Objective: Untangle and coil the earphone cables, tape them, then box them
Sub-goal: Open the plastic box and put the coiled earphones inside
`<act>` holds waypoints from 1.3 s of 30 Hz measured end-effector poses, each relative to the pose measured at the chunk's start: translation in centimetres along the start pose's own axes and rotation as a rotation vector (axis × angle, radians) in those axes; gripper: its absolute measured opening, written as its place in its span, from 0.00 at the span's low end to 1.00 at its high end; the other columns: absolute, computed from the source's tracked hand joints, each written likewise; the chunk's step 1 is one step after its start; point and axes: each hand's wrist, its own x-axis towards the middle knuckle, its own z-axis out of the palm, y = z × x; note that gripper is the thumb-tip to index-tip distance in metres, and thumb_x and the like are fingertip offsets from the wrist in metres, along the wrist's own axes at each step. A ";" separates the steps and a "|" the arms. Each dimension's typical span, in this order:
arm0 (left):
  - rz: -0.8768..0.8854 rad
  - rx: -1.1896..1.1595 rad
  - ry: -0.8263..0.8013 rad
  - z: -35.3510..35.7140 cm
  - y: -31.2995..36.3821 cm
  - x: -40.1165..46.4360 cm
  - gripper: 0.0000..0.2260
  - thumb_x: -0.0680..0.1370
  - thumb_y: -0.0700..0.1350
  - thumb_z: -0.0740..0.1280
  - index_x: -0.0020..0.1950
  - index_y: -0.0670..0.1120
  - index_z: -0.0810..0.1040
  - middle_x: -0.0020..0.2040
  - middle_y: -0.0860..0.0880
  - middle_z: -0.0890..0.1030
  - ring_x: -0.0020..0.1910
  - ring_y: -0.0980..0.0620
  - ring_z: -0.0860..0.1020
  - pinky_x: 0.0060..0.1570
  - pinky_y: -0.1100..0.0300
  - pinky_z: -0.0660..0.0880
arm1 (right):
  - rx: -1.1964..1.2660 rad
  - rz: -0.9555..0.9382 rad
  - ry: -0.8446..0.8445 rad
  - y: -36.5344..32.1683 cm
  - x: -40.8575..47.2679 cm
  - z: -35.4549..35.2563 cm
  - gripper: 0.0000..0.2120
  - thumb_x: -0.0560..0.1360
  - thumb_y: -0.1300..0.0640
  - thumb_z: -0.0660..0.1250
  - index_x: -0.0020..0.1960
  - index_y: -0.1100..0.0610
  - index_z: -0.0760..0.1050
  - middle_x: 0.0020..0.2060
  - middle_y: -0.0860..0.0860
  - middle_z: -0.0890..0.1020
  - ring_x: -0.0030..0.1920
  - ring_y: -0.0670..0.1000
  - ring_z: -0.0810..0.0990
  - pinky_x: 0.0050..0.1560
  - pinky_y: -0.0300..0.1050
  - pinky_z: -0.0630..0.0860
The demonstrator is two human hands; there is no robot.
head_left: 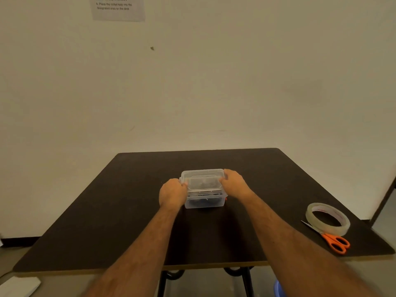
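Gripping the box [203,196] lid [201,181] mid-frame, left hand [172,192] and right hand [234,184] risk tipping it by uneven pull.

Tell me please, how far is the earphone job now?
It could be near the start or near the end. Something dark already lies inside the clear box, but it is too blurred to identify. In hand: the left hand and right hand grip the lid at its ends, closing or opening it. The tape roll and scissors lie aside.
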 end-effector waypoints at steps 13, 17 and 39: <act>-0.034 0.072 -0.014 0.9 -0.7 0.3 0.15 0.82 0.53 0.60 0.62 0.45 0.76 0.51 0.47 0.79 0.48 0.51 0.78 0.41 0.59 0.71 | -0.090 0.016 -0.046 1.8 1.5 1.7 0.14 0.84 0.56 0.56 0.68 0.56 0.69 0.65 0.55 0.75 0.56 0.48 0.74 0.57 0.44 0.74; -0.001 0.042 0.029 0.6 -0.2 0.8 0.19 0.84 0.51 0.57 0.72 0.43 0.69 0.67 0.45 0.76 0.63 0.48 0.76 0.49 0.58 0.72 | -0.133 -0.041 0.016 1.0 1.6 1.5 0.23 0.85 0.54 0.53 0.78 0.58 0.56 0.77 0.54 0.62 0.75 0.54 0.64 0.72 0.50 0.64; -0.208 -0.403 -0.067 2.2 -1.0 1.6 0.27 0.82 0.61 0.53 0.77 0.49 0.63 0.68 0.44 0.74 0.62 0.44 0.76 0.58 0.46 0.78 | 0.174 0.118 0.182 2.4 2.2 2.4 0.26 0.81 0.43 0.58 0.74 0.55 0.63 0.69 0.55 0.72 0.64 0.54 0.75 0.62 0.52 0.75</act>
